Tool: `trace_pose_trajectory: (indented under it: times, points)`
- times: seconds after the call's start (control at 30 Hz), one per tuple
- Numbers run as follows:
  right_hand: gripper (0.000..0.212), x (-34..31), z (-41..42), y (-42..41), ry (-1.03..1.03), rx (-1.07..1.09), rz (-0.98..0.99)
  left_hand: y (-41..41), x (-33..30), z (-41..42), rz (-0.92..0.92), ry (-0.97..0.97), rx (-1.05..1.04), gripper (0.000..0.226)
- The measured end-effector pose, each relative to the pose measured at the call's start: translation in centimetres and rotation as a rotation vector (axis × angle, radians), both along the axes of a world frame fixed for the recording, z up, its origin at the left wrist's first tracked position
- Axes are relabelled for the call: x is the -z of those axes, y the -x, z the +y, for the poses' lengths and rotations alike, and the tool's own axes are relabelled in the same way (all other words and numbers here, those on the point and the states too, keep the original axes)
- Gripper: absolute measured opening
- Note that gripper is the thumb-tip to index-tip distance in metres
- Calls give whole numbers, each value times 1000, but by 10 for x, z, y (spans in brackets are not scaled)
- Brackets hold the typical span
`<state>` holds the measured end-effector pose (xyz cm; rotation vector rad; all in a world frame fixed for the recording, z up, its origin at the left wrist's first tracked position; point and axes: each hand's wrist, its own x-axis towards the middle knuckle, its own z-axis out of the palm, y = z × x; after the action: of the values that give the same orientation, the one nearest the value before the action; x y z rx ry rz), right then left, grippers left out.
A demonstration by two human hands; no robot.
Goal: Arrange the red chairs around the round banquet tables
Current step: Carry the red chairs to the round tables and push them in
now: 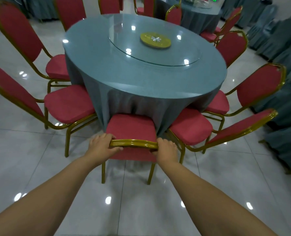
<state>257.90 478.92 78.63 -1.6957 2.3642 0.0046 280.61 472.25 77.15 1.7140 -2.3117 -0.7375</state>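
One round desk [141,82], draped in smooth grey-blue cloth, topped by a glass turntable [155,48] with a gold disc. Red padded chairs with gilt tube frames ring it; the nearest chair [131,128] has its seat touching the cloth. Left hand [101,146] and right hand [167,149] each curl a tight grip on its top rail, forearms extended. Glossy tiled floor [39,167].

2 bare forearms reach in from the bottom edge, with no sleeve, watch, ring or glove on either. The left hand [102,145] and right hand [167,149] are also bare. The nails seem short and unpainted, though motion blur makes that hard to confirm.
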Motion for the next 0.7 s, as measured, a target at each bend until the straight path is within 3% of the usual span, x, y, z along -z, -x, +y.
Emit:
trace_pose_trajectory:
  times: [0.5, 0.7]
  points:
    - [36, -6, -8, -7, -81, 28, -33, -10, 2, -18, 46, -11, 105, 41]
    - [54, -10, -11, 12, -152, -35, -235, -6, -5, -14, -29, -78, 72, 52]
